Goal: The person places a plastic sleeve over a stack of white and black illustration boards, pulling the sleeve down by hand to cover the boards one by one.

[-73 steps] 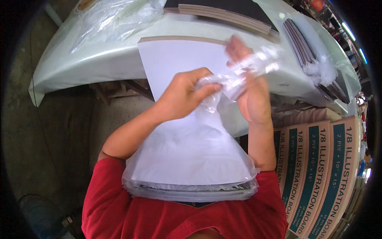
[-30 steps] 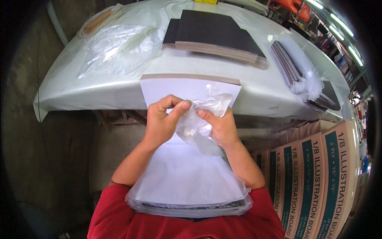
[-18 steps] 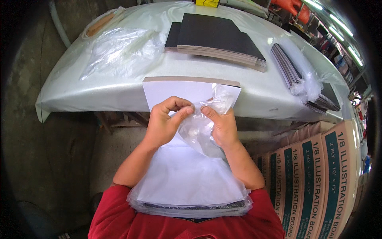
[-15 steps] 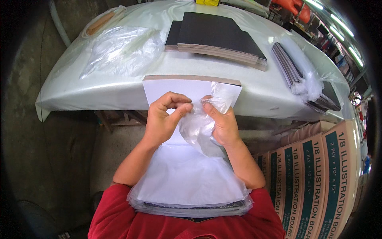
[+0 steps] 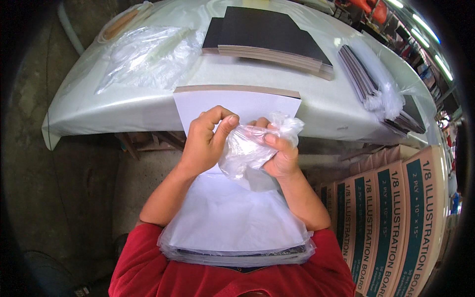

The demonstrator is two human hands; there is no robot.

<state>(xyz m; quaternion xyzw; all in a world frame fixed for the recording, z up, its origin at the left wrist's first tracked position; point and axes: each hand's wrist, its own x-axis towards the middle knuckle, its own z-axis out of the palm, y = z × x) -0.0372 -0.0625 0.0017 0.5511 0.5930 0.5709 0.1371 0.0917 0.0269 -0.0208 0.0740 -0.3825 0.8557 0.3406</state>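
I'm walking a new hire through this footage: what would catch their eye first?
Both hands, left hand and right hand, pinch a crumpled clear plastic bag at the centre, above a bagged stack of white boards on the lap. Beyond, a stack of black boards lies on the plastic-covered table.

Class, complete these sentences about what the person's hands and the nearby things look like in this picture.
1. Both hands, left hand and right hand, grip a crumpled clear ____ bag.
2. The stack of boards in the lap sits inside a ____ wrapper.
3. The boards on the table have ____ tops.

Missing words: plastic; clear plastic; black
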